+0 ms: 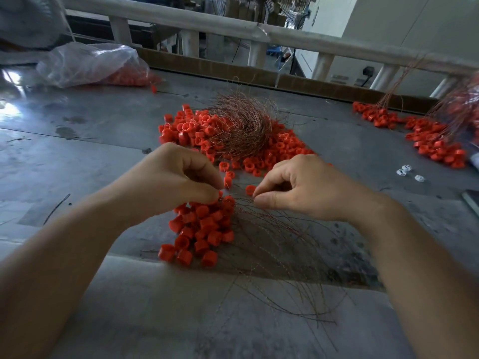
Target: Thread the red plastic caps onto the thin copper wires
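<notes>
Head view: the left hand [178,177] has its grip curled tight, pinching the top of a bunch of red caps [202,229] lying near the table [90,141] edge, with thin wires [272,237] fanning out from it to the right. The right hand [298,187] pinches thumb to forefinger on one of the wires just beside that bunch. Behind the hands lies a loose heap [280,149] of caps under a wire tangle [243,125], with a bag [90,63] far left.
</notes>
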A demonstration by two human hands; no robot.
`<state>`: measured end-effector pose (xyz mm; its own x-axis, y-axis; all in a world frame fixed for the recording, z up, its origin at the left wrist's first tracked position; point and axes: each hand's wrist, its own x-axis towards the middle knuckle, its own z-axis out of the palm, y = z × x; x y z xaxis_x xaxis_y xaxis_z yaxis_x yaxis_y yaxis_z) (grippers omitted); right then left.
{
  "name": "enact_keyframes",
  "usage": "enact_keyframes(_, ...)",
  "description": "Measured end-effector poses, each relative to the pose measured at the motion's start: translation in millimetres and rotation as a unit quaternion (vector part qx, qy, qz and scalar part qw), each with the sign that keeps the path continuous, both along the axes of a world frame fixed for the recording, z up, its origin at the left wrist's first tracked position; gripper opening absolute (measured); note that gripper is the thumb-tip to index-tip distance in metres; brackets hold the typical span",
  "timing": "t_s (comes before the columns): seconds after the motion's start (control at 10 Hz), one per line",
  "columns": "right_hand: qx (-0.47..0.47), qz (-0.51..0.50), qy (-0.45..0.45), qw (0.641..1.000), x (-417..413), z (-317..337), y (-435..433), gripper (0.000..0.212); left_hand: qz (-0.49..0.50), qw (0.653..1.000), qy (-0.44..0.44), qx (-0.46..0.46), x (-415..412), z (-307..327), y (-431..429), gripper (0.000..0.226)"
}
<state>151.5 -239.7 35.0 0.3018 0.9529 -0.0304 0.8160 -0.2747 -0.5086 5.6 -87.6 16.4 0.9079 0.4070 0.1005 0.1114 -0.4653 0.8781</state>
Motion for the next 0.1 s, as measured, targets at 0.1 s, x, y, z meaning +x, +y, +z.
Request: enact_keyframes(0.1,0.011,-0.020,0.013,1.000,0.6,6.5,-6.2,0.010,0.041,0.999,-0.018,-0.008,-2.3,2.6,-1.0,0.025)
